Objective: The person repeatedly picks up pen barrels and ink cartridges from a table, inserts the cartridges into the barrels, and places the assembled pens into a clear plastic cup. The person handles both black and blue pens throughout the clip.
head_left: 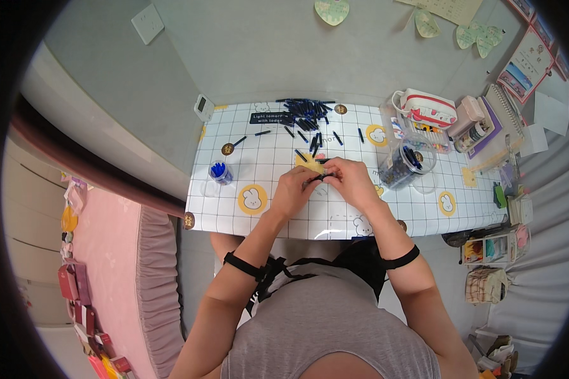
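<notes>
My left hand [291, 191] and my right hand [351, 182] meet over the middle of the table, fingers pinched on a small dark tube [321, 177] that looks like an ink cartridge. The fingers hide most of it, and whether it is in one piece I cannot tell. Just beyond my fingertips lie more loose dark tubes [301, 155]. Farther back is a heaped pile of the same dark blue-black tubes [306, 114]. Left of my hands stands a small clear cup [220, 173] with bright blue pieces in it. On the right, a larger clear jar [398, 167] holds many dark tubes.
A white gridded tablecloth [265, 218] with rabbit prints covers the table. At the back right are a white-and-red pencil case [427, 107], a pink box [469, 114] and upright notebooks [502, 117]. A small white digital timer [203, 107] stands by the left wall. A pink bed [110, 252] lies left.
</notes>
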### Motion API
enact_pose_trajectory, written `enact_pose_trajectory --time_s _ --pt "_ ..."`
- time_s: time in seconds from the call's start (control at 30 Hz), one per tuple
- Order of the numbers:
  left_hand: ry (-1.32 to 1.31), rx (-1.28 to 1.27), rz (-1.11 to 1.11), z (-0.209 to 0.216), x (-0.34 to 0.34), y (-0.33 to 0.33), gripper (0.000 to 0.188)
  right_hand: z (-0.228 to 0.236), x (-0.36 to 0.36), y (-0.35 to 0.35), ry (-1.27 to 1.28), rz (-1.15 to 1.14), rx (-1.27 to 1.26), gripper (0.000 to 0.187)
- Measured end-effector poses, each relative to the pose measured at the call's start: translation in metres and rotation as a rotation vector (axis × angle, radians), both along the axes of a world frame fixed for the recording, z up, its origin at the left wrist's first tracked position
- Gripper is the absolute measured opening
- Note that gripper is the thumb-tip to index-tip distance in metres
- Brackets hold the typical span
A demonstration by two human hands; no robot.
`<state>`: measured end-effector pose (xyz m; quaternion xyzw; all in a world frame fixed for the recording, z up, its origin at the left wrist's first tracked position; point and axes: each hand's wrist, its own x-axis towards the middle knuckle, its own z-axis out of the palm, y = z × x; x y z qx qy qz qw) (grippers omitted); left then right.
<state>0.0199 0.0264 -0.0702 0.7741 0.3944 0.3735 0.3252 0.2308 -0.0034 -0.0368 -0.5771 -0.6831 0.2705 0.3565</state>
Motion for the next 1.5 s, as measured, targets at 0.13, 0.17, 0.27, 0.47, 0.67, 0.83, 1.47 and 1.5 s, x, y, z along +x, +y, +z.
enact_pose_trajectory --time_s 0.13,0.17,0.27,0.47,0.67,0.83,1.47,1.5 --pt "-0.047 -0.004 0.019 -0.006 -0.003 0.002 0.019 -0.015 -0.006 0.001 0.118 -0.020 0.072 0.030" --pt "-0.083 -0.003 0.024 -0.008 -0.003 0.002 0.019 -0.021 -0.007 0.000 0.142 -0.016 0.107 0.031" --pt "-0.090 -0.015 0.045 -0.013 -0.004 0.002 0.020 -0.037 -0.016 -0.003 0.306 -0.098 0.126 0.028" --pt "-0.089 -0.044 0.026 -0.013 -0.008 -0.005 0.021 -0.043 -0.014 -0.013 0.298 -0.043 0.237 0.018" --pt "-0.126 -0.048 0.024 -0.008 -0.006 -0.007 0.023 -0.047 -0.012 -0.015 0.288 -0.083 0.204 0.023" --pt "-0.153 -0.042 0.008 -0.006 -0.007 -0.008 0.026 -0.050 -0.015 -0.013 0.254 -0.066 0.293 0.029" --pt "-0.112 0.025 -0.032 -0.004 -0.009 -0.007 0.025 -0.052 -0.012 -0.014 0.281 -0.036 0.192 0.035" --pt "-0.117 0.032 -0.037 -0.003 -0.009 -0.007 0.025 -0.052 -0.012 -0.015 0.273 -0.029 0.188 0.037"
